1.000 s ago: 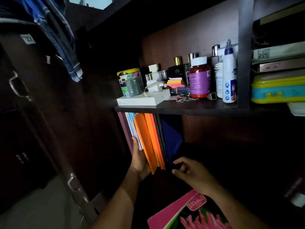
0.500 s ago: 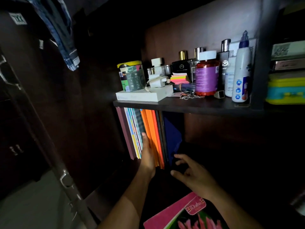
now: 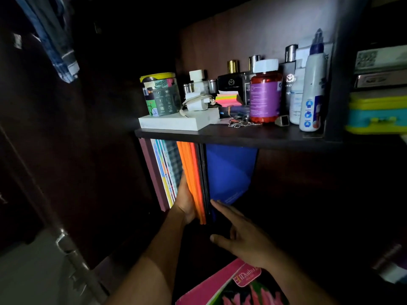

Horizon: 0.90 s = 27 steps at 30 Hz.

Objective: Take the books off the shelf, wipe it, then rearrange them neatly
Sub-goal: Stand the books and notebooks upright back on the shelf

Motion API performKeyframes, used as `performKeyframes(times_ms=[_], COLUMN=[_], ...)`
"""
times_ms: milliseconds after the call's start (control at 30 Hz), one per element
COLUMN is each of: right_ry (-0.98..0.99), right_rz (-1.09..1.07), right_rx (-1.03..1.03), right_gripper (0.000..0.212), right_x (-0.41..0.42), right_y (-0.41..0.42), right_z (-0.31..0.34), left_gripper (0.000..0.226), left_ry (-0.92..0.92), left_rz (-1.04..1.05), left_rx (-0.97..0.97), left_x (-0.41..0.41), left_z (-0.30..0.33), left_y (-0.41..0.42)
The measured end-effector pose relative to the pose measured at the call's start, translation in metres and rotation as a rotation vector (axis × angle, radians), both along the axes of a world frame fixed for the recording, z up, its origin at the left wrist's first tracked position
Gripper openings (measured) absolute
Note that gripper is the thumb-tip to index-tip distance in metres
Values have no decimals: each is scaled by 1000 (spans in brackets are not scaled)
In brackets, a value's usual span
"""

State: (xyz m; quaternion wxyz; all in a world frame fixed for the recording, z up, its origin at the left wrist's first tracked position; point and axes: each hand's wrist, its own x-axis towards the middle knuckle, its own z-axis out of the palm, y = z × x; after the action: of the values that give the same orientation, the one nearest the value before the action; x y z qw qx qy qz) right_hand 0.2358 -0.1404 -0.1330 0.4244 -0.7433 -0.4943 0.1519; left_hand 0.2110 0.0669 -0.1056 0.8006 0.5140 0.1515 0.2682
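Pink flowered notebook (image 3: 240,287) lies nearest, below wrists. Right hand (image 3: 240,234) released, forefinger now stretched onto dark book edge beside blue folder (image 3: 229,172); half second earlier it hovered clear. Left hand (image 3: 186,201) flat against orange books (image 3: 191,177), pressing them upright on lower shelf, no longer tilted. Likely squaring row, rearranging stage. Above, upper shelf (image 3: 220,135) carries jars, bottles.

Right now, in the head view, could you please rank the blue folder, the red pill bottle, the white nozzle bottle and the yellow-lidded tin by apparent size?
1. blue folder, clearly largest.
2. white nozzle bottle, tallest of the rest.
3. red pill bottle and yellow-lidded tin look about alike, so they are left unranked.
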Motion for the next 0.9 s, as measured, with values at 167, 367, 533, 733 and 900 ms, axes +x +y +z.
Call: performKeyframes(times_ms=[167,367,533,733,900], right_ry=[30,50,-36,-28,-88], right_rz=[-62,-75,-48,-21,-47], right_rx=[42,181,152,163,137], right_gripper=[88,102,105,106,113], right_x=[2,9,13,20,24], right_y=[1,8,26,41,46], right_z=[1,0,6,2,-3], left_gripper=[94,94,69,62,87], left_ry=[21,56,343,264,297], left_rz=[93,330,480,459,453], left_rx=[56,566,861,828,866], left_x=[-8,-29,-30,-27,-23], left_z=[-16,-26,-25,-29,-25], left_y=[-8,-47,-48,-45,-49])
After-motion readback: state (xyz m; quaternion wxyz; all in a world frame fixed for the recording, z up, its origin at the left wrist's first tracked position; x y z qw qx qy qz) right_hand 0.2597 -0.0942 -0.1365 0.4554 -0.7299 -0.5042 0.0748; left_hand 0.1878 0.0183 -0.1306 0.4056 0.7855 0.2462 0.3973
